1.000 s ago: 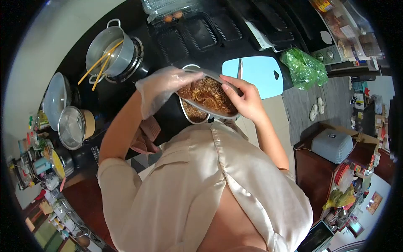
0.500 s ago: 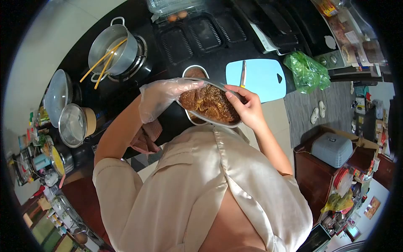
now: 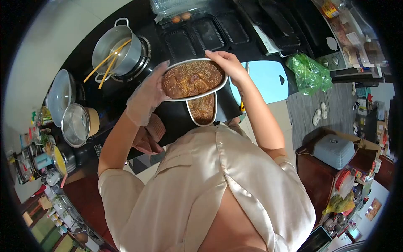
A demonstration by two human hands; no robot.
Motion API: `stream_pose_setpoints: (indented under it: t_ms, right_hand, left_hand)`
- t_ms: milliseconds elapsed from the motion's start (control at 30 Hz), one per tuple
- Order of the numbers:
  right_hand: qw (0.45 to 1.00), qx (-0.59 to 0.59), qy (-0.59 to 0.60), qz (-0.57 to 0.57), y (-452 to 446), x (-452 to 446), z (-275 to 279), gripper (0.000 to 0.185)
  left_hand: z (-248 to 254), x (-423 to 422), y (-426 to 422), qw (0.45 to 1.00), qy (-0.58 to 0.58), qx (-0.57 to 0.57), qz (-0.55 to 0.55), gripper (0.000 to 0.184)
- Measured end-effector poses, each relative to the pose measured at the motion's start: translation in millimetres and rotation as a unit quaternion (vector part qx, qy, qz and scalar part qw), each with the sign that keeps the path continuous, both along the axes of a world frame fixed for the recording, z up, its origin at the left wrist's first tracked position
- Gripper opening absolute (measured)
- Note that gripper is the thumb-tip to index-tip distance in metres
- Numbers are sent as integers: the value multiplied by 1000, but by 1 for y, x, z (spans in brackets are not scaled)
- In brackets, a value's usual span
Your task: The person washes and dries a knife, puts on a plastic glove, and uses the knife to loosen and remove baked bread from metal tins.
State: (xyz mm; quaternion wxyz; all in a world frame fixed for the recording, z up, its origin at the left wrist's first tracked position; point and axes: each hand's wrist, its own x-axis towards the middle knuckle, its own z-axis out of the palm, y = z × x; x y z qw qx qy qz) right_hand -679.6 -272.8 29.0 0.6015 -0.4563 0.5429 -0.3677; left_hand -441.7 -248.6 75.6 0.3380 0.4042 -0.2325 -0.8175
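Observation:
Between my two hands is an oval metal tin (image 3: 197,95) with a brown, sesame-topped loaf (image 3: 193,79) in it, held above the counter. My left hand (image 3: 147,93), in a clear plastic glove, grips the tin's left end. Bare, my right hand (image 3: 228,66) is closed on its far right rim. Below the raised tin, a second tin (image 3: 215,110) with a similar loaf (image 3: 202,108) rests on the counter, its far end hidden. A light blue cutting board (image 3: 264,82) lies to the right, with a knife partly hidden by my right forearm.
On the stove at left stands a pot (image 3: 113,50) with chopsticks across it. Black plastic trays (image 3: 208,33) and eggs (image 3: 180,17) are at the back. A green plastic bag (image 3: 308,73) sits right of the board; a brown cloth (image 3: 149,136) lies at the near left edge.
Both hands have moved the tin away from my body and levelled it. The loaf now fills the tin evenly, and more of the second tin shows beneath.

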Motion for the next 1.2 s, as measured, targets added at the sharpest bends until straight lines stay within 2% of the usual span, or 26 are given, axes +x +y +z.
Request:
stream_pose_setpoints:
  t_ms: [33,67,133,200,233,333,467,533,567,633,667,733,867,933,967,1200]
  right_hand:
    - [999,40,-20,-26,-7,3,-6,45]
    - [995,80,-39,-49,-10,5,-12,47]
    - [992,85,-76,-46,-9,9,-11,53]
    - [960,43,-262,-86,-5,13,-18,53]
    - [958,37,-275,-75,-4,18,-23,52]
    - [976,5,-174,-128,2,34,-18,47]
    - [974,22,-181,-135,2,33,-26,46]
    - [968,22,-197,-153,1,34,-31,45]
    - [968,24,-196,-154,1,34,-33,45]
    - [969,21,-188,-160,-1,37,-37,44]
    - [968,19,-190,-164,-2,36,-38,44]
    - [975,23,-166,-147,-3,29,-41,48]
    - [979,31,-148,-133,-4,16,-50,48]
    - [979,42,-135,-147,-4,18,-51,47]
    - [980,34,-135,-141,-4,20,-51,47]
    - [990,-19,-87,-108,-5,21,-48,47]
  left_hand:
    - [-1,3,-4,1000,5,3,-8,60]
    - [-6,6,-7,1000,4,3,-5,60]
    - [-3,5,-10,997,81,11,-8,63]
    - [4,3,-3,998,57,-34,7,65]
    - [7,1,-2,998,53,-35,16,66]
    - [-10,4,-6,997,65,4,32,69]
    - [-36,3,-14,988,129,72,36,75]
    - [-22,-5,-8,983,153,93,45,79]
    - [-7,-13,2,994,60,-77,43,80]
    - [0,-24,11,969,-38,-242,36,82]
    - [0,-27,9,986,28,-148,70,64]
    - [2,-30,3,990,93,-53,96,50]
    - [-1,-18,3,995,81,25,59,66]
    - [-6,-10,-6,976,170,112,81,67]
    - [-7,-8,-1,989,125,56,60,73]
    - [-23,-13,-17,990,74,97,74,78]
